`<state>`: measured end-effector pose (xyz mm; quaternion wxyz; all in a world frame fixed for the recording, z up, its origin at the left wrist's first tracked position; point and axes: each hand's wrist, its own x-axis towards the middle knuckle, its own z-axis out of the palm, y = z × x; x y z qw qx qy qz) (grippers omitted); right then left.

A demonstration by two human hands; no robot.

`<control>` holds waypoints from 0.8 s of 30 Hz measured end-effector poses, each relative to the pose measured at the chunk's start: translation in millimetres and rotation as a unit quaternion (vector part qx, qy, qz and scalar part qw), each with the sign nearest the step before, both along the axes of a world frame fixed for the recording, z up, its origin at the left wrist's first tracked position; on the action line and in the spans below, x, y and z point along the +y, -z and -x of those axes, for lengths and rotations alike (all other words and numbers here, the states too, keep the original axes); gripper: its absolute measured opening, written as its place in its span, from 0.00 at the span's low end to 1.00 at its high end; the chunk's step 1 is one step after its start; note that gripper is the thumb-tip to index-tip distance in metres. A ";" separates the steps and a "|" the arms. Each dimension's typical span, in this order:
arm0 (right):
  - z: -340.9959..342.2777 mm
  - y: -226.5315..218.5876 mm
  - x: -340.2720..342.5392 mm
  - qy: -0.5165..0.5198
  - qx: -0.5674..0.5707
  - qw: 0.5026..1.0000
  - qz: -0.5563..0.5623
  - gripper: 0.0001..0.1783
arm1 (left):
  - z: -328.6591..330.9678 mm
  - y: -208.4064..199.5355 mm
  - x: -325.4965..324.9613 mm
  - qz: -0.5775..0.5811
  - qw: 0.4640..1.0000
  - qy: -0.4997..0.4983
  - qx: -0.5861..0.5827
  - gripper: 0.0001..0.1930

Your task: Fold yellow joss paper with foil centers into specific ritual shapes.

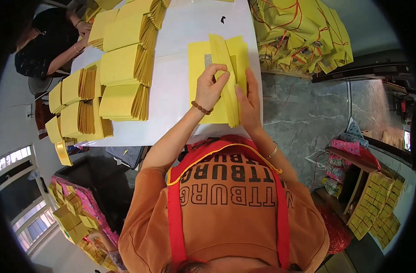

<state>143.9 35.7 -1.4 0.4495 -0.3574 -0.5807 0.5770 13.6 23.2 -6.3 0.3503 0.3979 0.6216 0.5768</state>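
A stack of yellow paper sheets [196,54] lies at the table's near right edge, with a grey patch near its middle. On top stands a thick folded strip of yellow paper [229,82], running lengthwise from far to near. My left hand [209,88], wearing a brown bead bracelet, is closed at the strip's left side, thumb and forefinger curled together against the paper. Along the strip's right side lies my right hand [250,102], fingers stretched out and slightly blurred, its thumb near the fold. Whether the right palm presses on the paper cannot be made out.
Rows of folded yellow paper bundles [125,61] cover the left of the white table [171,86]. A black scrap [223,20] lies farther back. Another person [46,43] works at the far left. Yellow paper tied with red string [303,36] is heaped at the far right.
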 end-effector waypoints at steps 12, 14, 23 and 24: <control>2.4 -32.2 -0.4 -0.055 0.026 0.971 0.231 0.28 | -0.2 -0.3 0.4 -0.017 1.000 0.010 0.019 0.09; -0.6 -31.6 5.3 -0.079 0.046 0.968 0.235 0.27 | -1.8 -7.3 0.1 -0.031 0.998 0.012 0.059 0.11; -0.6 -31.5 14.3 -0.126 0.040 0.967 0.217 0.23 | 0.5 -8.6 0.8 -0.032 0.993 0.052 -0.100 0.24; -0.8 -31.7 15.7 -0.122 0.022 0.970 0.210 0.22 | 1.2 -6.3 0.7 -0.035 0.990 0.048 -0.128 0.23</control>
